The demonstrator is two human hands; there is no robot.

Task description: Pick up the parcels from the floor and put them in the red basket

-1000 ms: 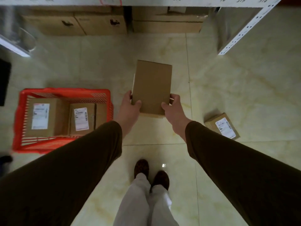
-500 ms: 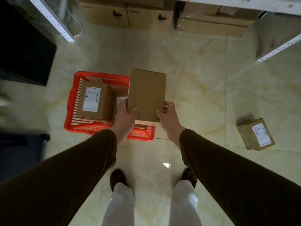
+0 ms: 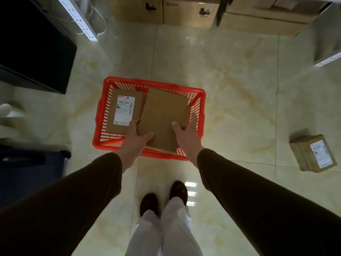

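I hold a plain brown cardboard parcel over the right half of the red basket, which stands on the floor ahead of my feet. My left hand grips the parcel's near left edge and my right hand its near right edge. Inside the basket, on the left, lies a parcel with a white label. Whatever is under the held parcel is hidden. One more labelled parcel lies on the floor at the far right.
Large cardboard boxes line the back under a shelf. A dark cabinet stands at the left, a white shelf upright beside it. Another shelf post is at the right. My shoes are just behind the basket.
I have turned further toward the basket, which now lies straight ahead. The parcel has moved from beside the basket to directly over its right half and sits lower.
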